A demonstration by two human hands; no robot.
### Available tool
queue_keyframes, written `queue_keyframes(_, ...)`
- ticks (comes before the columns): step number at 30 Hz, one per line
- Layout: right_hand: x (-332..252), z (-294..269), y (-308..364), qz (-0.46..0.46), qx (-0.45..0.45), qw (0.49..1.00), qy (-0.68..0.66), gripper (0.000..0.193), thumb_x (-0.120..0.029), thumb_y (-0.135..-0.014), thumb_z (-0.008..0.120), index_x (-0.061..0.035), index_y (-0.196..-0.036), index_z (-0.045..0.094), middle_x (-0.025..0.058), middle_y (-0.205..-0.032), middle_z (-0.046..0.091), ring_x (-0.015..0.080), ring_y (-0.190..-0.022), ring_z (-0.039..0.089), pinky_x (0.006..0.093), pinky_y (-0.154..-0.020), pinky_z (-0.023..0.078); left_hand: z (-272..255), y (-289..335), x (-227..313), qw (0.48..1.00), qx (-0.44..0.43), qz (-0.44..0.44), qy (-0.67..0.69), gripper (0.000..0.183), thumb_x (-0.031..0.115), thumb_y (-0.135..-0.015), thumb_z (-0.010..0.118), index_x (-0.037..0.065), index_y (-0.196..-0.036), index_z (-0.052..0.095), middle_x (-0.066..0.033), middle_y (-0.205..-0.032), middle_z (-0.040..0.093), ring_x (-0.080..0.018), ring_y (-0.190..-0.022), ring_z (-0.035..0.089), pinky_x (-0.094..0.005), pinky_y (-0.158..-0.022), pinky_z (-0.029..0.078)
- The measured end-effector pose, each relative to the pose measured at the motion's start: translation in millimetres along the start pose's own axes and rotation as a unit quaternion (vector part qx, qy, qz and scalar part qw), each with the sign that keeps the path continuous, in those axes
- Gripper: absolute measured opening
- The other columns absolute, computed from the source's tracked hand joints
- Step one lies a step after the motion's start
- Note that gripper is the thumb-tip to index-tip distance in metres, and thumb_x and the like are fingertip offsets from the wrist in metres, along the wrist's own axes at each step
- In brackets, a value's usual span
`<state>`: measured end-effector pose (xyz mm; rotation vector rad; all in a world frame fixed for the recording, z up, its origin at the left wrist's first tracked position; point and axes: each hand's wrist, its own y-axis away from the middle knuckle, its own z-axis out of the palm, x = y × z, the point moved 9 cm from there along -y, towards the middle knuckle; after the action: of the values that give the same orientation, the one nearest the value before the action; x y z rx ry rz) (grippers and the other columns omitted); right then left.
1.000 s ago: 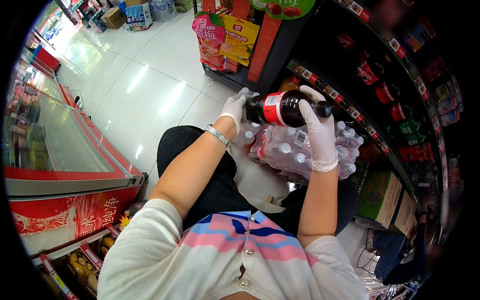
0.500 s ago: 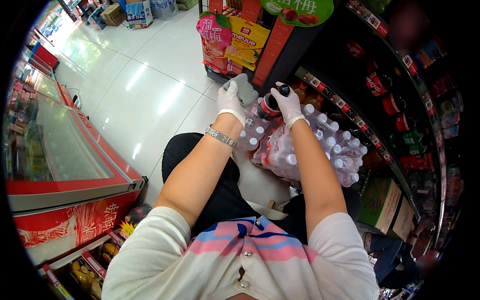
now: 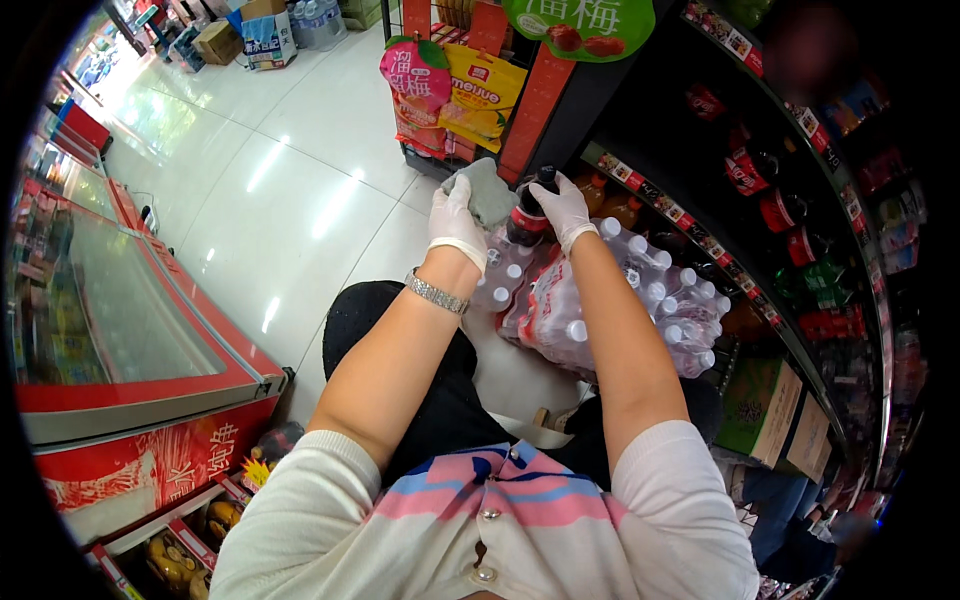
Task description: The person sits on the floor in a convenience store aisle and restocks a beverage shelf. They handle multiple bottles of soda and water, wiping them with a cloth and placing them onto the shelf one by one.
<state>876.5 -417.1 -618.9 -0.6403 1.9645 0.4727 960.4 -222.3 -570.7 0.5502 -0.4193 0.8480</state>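
The head camera looks down on a cream knitted top with pink and blue bands and round pearly buttons (image 3: pixel 490 500), whose short sleeves leave both forearms bare. Beyond the top are black trousers (image 3: pixel 345 335), bent at the knee. On the left forearm, near the wrist, sits a silver metal link bracelet (image 3: pixel 437 291). Both hands wear thin white gloves and are apart from each other, a short gap between them. The left hand (image 3: pixel 458 222) is closed on a crumpled grey-green cloth (image 3: pixel 489 193), which spreads out past the fingers. The right hand (image 3: pixel 568 212) is clamped around the upper part of a dark plastic bottle with a black cap and a red label (image 3: pixel 527 220); this bottle is roughly upright, just right of the cloth, its base hidden behind film-wrapped packs of clear bottles with white caps (image 3: pixel 560 315). Whether it rests on anything cannot be told. Left of the person stands a red chest freezer with a sloping glass top (image 3: pixel 150 300); to the right lies a green and tan cardboard carton (image 3: pixel 760 400), below dark shelving holding dark bottles with red labels (image 3: pixel 782 210). Past the hands, a pink snack bag (image 3: pixel 415 95) and a yellow snack bag (image 3: pixel 480 95) hang side by side. Glossy pale floor tiles (image 3: pixel 225 230) run back to a brown cardboard box (image 3: pixel 216 42).
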Motion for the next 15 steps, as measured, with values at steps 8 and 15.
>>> queue_keyframes(8,-15.7,-1.5,2.1,0.012,-0.021,0.998,0.053,0.046,-0.036,-0.076,0.069,-0.0048,-0.109,0.063,0.0175,-0.106,0.066,0.0314,-0.101,0.062,0.0365,-0.087,0.047,0.4,6.9,-0.4,0.999,0.032,-0.017,-0.018,0.027,0.017,-0.096,0.049,0.006,-0.120,0.047,-0.0124,-0.116,0.060,-0.0269,-0.104,0.059,-0.0439,-0.091,0.049)
queue_keyframes(15,-20.1,-5.8,2.2,0.006,-0.004,0.990,0.140,0.053,-0.048,-0.080,0.061,-0.0070,-0.114,0.061,0.0189,-0.110,0.064,0.0365,-0.105,0.058,0.0410,-0.090,0.045,0.2,3.0,3.9,1.000,0.013,-0.014,-0.003,0.031,0.020,-0.097,0.047,0.003,-0.123,0.049,-0.0137,-0.121,0.058,-0.0304,-0.111,0.056,-0.0486,-0.094,0.046)
